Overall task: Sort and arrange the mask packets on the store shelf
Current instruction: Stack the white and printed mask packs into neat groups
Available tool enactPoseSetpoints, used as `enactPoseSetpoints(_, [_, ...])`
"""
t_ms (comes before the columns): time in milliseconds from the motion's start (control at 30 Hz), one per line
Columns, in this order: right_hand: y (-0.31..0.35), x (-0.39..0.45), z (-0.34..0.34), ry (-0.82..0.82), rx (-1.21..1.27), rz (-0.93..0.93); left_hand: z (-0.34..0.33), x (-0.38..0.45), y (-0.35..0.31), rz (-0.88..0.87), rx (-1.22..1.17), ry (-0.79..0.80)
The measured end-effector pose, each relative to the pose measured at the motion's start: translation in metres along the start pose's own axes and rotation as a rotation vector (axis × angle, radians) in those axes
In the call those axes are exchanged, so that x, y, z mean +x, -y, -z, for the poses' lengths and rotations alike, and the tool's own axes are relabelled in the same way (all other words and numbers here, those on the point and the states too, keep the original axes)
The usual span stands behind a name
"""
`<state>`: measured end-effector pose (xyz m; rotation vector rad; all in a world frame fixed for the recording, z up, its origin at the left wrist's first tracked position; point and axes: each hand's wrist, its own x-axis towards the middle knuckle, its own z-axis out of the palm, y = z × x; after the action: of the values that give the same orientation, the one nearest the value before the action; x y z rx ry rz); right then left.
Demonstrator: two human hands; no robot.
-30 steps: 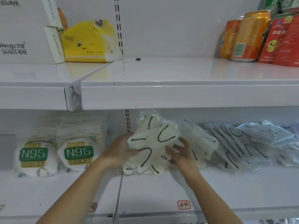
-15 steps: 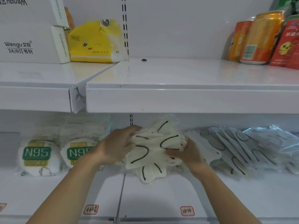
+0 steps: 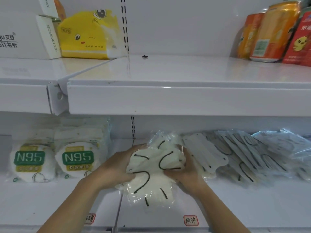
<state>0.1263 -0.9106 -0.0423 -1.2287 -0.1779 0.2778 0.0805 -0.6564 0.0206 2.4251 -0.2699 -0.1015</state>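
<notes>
A shop, plainly: white metal retail shelving runs across the view in two tiers, an upper shelf [image 3: 185, 98] over a lower shelf [image 3: 235, 204], with slotted uprights [image 3: 124, 22] set into the back wall. Small handwritten price tags [image 3: 191, 220] sit on the lower front edge. Goods stand in groups, as stock does: N95 packs [image 3: 77, 161] side by side at the lower left, mask packets [image 3: 249, 153] fanned in clear plastic at the lower right. Above, white boxes [image 3: 21, 36] stand next to a yellow tissue pack [image 3: 89, 36], and orange cans [image 3: 276, 31] sit beside red packets [image 3: 301, 39] at the far right.
</notes>
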Motion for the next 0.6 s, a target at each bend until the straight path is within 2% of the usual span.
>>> enactPoseSetpoints(67, [0.012,0.0,-0.001,0.005,-0.032,-0.006,0.007,0.002,-0.006,-0.016,0.009,-0.02])
enactPoseSetpoints(133, [0.03,-0.001,-0.003,0.005,-0.177,0.05,0.018,0.003,-0.013,-0.062,-0.005,-0.075])
enactPoseSetpoints(200, [0.044,0.002,-0.003,-0.054,-0.316,0.135,0.029,0.003,-0.019,-0.124,-0.091,-0.222])
enactPoseSetpoints(300, [0.05,0.004,-0.005,-0.063,-0.261,0.175,0.037,0.003,-0.019,-0.175,-0.283,-0.45])
enactPoseSetpoints(367, [0.044,0.004,-0.005,-0.069,-0.208,0.13,0.03,0.005,-0.011,-0.147,-0.437,-0.457])
enactPoseSetpoints(500, [0.008,0.008,0.0,-0.015,0.025,0.011,-0.005,0.008,0.012,-0.034,-0.592,-0.379])
enactPoseSetpoints(600, [0.0,0.009,-0.001,0.013,0.046,-0.04,-0.03,0.006,0.026,0.029,-0.75,-0.38])
